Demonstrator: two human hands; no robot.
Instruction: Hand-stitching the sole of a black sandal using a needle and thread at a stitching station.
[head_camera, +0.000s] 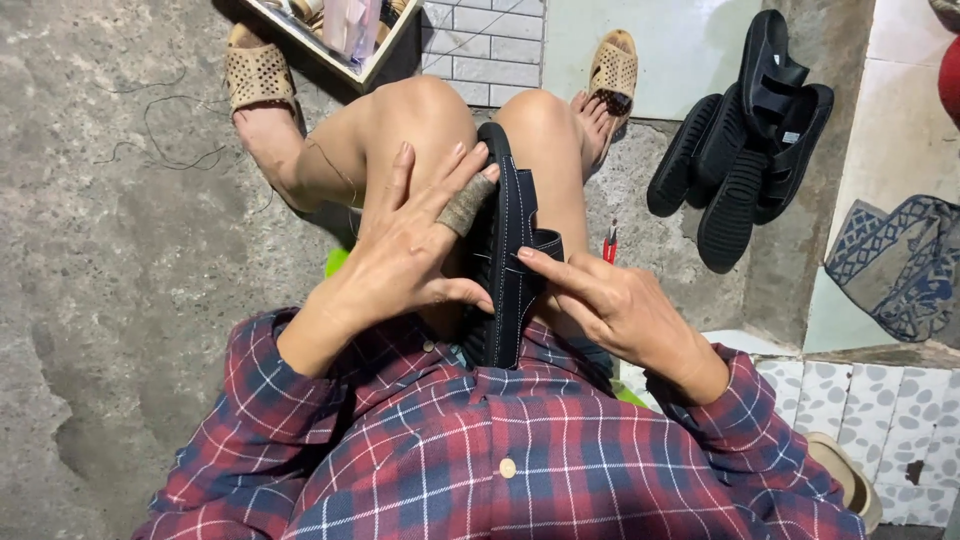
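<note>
A dark navy sandal (507, 258) with white stitching stands on edge between my knees, sole toward my left hand. My left hand (415, 245) presses flat against its sole side with fingers spread; a worn tape wrap covers one finger. My right hand (600, 300) holds the strap side, index finger laid on the strap near the buckle. Both hands grip the sandal from opposite sides.
A pile of black sandals (745, 130) lies on the floor at the right. A red-handled tool (609, 243) rests by my right knee. A tray of supplies (335, 28) sits at the top. A patterned cloth (900, 262) lies far right. Tan perforated slippers (258, 72) are on my feet.
</note>
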